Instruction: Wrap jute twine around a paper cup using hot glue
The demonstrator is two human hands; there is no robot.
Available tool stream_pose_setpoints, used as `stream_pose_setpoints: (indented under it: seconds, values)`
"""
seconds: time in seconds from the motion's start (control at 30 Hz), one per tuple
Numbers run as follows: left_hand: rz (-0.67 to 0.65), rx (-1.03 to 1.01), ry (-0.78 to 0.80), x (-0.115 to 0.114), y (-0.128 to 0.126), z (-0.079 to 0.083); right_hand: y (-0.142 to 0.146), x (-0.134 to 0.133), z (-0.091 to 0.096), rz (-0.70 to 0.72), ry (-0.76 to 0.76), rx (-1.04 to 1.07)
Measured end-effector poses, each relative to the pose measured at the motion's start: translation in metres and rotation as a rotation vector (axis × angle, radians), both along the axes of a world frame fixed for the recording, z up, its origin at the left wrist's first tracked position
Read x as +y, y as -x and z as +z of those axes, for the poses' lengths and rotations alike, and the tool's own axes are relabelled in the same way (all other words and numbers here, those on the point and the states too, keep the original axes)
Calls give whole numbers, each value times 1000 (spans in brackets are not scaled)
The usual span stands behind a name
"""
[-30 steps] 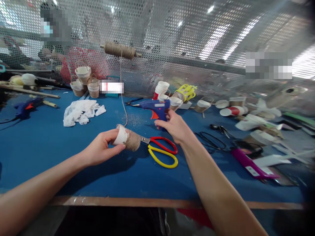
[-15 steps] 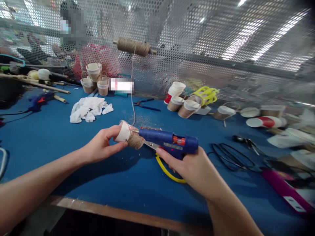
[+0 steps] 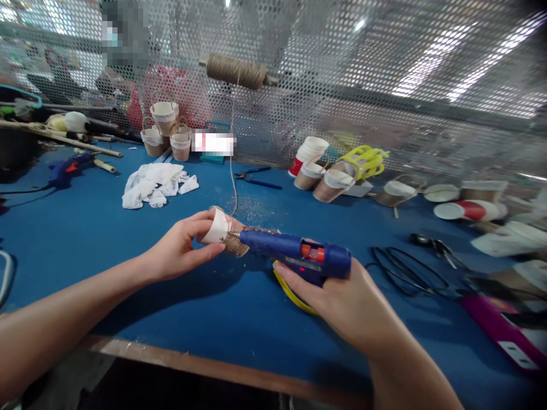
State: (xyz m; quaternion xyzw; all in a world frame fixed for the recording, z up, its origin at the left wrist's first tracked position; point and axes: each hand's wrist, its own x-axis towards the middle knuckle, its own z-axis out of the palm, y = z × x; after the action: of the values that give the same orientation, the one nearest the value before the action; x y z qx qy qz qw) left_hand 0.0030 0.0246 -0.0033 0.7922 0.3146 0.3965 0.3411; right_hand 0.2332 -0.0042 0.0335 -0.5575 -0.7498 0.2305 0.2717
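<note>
My left hand grips a paper cup lying sideways, its lower part wound with brown twine. A strand of twine runs from the cup up to a twine spool hung on the mesh wall. My right hand is wrapped round a blue hot glue gun. The gun's nozzle touches the cup at the edge of the twine winding. Yellow scissor handles lie under the gun, mostly hidden.
Several twine-wrapped cups stand at the back left, more cups at the back centre. A white rag, pliers, a second glue gun and black cables lie on the blue table. A person sits behind the mesh.
My right hand picked the glue gun up from the table behind the scissors and brought its nozzle to the cup. The left hand kept holding the cup.
</note>
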Motion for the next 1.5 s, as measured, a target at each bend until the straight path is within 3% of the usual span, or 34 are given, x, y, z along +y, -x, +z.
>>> stream_pose_setpoints:
  seconds: [0.43, 0.93, 1.5]
  values:
    - [17, -1, 43, 1, 0, -1, 1, -2, -2, -12, -79, 24]
    - [41, 5, 35, 0, 0, -2, 2, -5, 0, 34, -58, -43]
    - [6, 14, -92, 2, 1, -5, 2, -6, 1, 50, -66, -56]
